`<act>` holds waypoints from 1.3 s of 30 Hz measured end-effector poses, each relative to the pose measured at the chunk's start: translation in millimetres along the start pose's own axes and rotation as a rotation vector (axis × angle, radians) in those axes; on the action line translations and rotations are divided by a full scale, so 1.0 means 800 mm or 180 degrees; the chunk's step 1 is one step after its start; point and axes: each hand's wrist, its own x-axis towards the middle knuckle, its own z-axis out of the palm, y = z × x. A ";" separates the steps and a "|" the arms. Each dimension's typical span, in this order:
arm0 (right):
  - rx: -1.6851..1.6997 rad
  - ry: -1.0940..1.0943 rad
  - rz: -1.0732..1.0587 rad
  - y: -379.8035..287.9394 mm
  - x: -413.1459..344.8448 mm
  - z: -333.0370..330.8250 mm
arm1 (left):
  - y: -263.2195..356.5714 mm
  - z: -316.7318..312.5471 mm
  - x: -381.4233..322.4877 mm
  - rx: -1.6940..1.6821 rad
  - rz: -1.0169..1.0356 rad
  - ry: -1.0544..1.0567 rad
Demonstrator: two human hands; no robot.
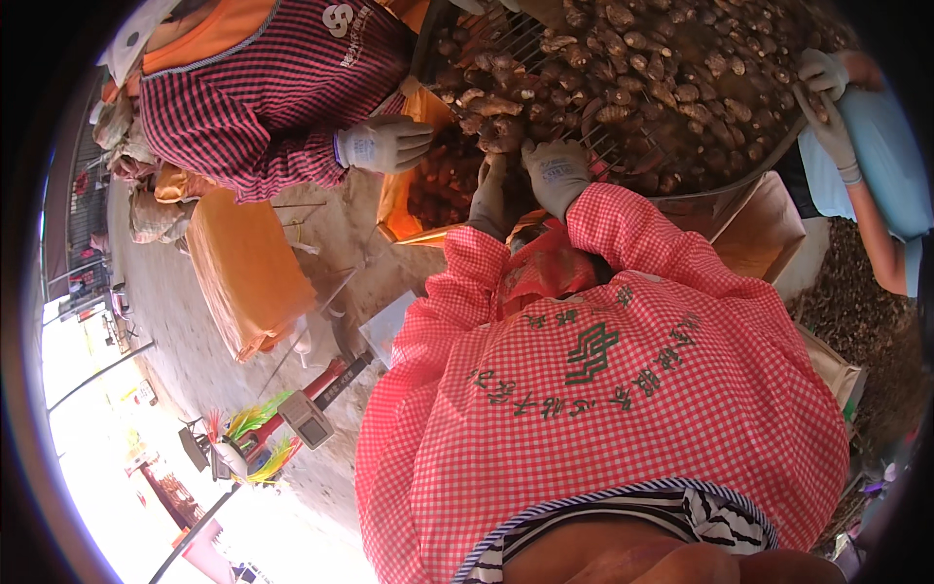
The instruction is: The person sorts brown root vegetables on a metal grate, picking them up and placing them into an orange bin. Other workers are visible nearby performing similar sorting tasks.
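Note:
My gloved left hand (pixel 490 191) is raised at the near rim of a large round tray, its fingertips against a brown, rough taro-like corm (pixel 502 135). Beside it, my gloved right hand (pixel 558 171) rests with curled fingers at the edge of a metal bar grate (pixel 600 150); its palm side is hidden. Many brown corms (pixel 657 80) are heaped on the tray beyond my hands. Below my left hand, an orange-lined container (pixel 394 208) holds more dark corms.
A co-worker's gloved hand (pixel 387 144) is over the container's left side. Another co-worker's gloved hands (pixel 828 109) are at the tray's right rim. A stack of orange bags (pixel 248 270) stands at left, near a scale display (pixel 306 420). More corms (pixel 854 292) lie at right.

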 end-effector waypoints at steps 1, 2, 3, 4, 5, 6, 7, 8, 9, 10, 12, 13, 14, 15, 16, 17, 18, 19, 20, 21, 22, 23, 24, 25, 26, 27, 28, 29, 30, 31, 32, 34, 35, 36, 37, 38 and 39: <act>0.0169 0.0026 -0.0106 0.001 0.001 0.002 | 0.001 0.005 0.003 0.0133 0.0207 0.0273; 0.0337 0.0055 -0.0213 0.004 0.003 0.005 | 0.003 0.010 0.008 0.0293 0.0399 0.0551; 0.0487 0.0094 -0.0351 0.004 -0.001 0.005 | 0.010 -0.006 0.018 0.0410 0.0180 0.0497; 0.1104 0.0452 -0.0384 0.002 -0.006 0.012 | 0.024 -0.038 0.033 0.0487 0.0018 0.0474; 0.1735 0.0788 -0.0417 0.007 -0.010 0.026 | 0.037 -0.062 0.039 0.0563 -0.0149 0.0459; 0.2412 0.1147 -0.0306 0.025 -0.011 0.041 | 0.041 -0.054 0.035 -0.0148 -0.0429 -0.0196; 0.2694 0.1277 -0.0278 0.044 -0.012 0.045 | 0.041 -0.055 0.024 0.0691 0.0199 -0.0364; 0.2979 0.1411 -0.0252 0.063 -0.012 0.045 | 0.042 -0.058 0.012 0.1537 0.0831 -0.0529; 0.2601 0.1527 -0.0051 0.083 -0.014 0.040 | 0.043 -0.064 0.002 0.2023 0.1187 -0.0569; 0.2210 0.1638 0.0156 0.104 -0.019 0.038 | 0.045 -0.070 -0.008 0.2495 0.1562 -0.0561; 0.1612 0.1520 0.0659 0.147 -0.014 0.046 | 0.059 -0.081 -0.020 0.2987 0.1806 -0.0462; 0.1312 0.1473 0.0919 0.159 -0.010 0.045 | 0.067 -0.084 -0.025 0.3349 0.1980 -0.0448; 0.1204 0.1427 0.0868 0.163 -0.004 0.048 | 0.075 -0.090 -0.035 0.3947 0.2240 -0.0521; 0.1099 0.1380 0.0771 0.159 0.001 0.048 | 0.076 -0.101 -0.038 0.3547 0.2152 -0.0622; 0.0997 0.1333 0.0654 0.148 0.004 0.043 | 0.077 -0.115 -0.042 0.3136 0.2073 -0.0707; 0.0893 0.1132 0.0669 0.135 0.009 0.037 | 0.077 -0.128 -0.047 0.2721 0.2001 -0.0781; 0.0807 0.0910 0.0807 0.124 0.010 0.032 | 0.069 -0.095 -0.061 0.1989 0.1796 -0.0963; 0.0730 0.0696 0.0938 0.123 0.008 0.030 | 0.066 -0.054 -0.086 0.0874 0.1062 -0.0759; 0.0922 0.1202 0.0762 0.127 0.011 0.072 | 0.065 -0.007 -0.116 -0.0331 0.0493 -0.0376; 0.0943 0.0973 0.0692 0.120 0.014 0.072 | 0.061 -0.009 -0.122 -0.0433 0.0432 -0.0344; 0.0963 0.0744 0.0630 0.112 0.022 0.072 | 0.057 -0.014 -0.125 -0.0533 0.0363 -0.0315; 0.0983 0.0516 0.0576 0.108 0.028 0.070 | 0.052 -0.020 -0.125 -0.0630 0.0286 -0.0288; 0.1232 0.0540 0.0485 0.103 0.032 0.073 | 0.050 -0.064 -0.112 -0.1182 0.0020 -0.1163; 0.1480 0.0551 0.0452 0.100 0.034 0.073 | 0.045 -0.067 -0.111 -0.0794 -0.0032 -0.0951; 0.1831 0.0505 0.0366 0.102 0.026 0.076 | 0.041 -0.070 -0.110 -0.0406 -0.0084 -0.0738; 0.2169 0.0454 0.0261 0.099 0.015 0.072 | 0.038 -0.070 -0.109 -0.0030 -0.0116 -0.0521; 0.2524 0.0601 0.0129 0.098 0.008 0.075 | 0.035 -0.047 -0.111 -0.0329 -0.0464 -0.1111; 0.2880 0.0749 -0.0007 0.097 0.000 0.078 | 0.023 -0.025 -0.119 0.0300 -0.0144 -0.0801; 0.3249 0.0901 -0.0110 0.096 -0.011 0.084 | 0.011 0.033 -0.148 0.0936 0.0143 -0.0484; 0.3286 0.1008 -0.0219 0.085 -0.029 0.076 | 0.003 0.064 -0.167 0.1559 0.0464 -0.0142; 0.3308 0.1121 -0.0347 0.063 -0.051 0.056 | 0.009 0.056 -0.158 0.0830 -0.0197 -0.0404; 0.3188 0.1392 -0.0987 0.051 -0.069 0.041 | 0.007 0.061 -0.157 0.0178 -0.0579 -0.0674; 0.3021 0.1529 -0.1514 0.051 -0.073 0.040 | 0.006 0.063 -0.156 -0.0148 -0.0769 -0.0807; 0.2830 0.1656 -0.2045 0.051 -0.075 0.035 | 0.005 0.068 -0.154 -0.0175 -0.0738 -0.0822; 0.3084 0.1381 -0.1774 0.060 -0.075 0.026 | 0.004 0.064 -0.153 -0.0182 -0.0612 -0.0918; 0.3323 0.1097 -0.1500 0.080 -0.073 0.011 | 0.003 0.053 -0.152 -0.0190 -0.0481 -0.1012; 0.3026 0.1061 -0.1122 0.100 -0.065 -0.002 | 0.002 0.047 -0.152 -0.0206 -0.0332 -0.1098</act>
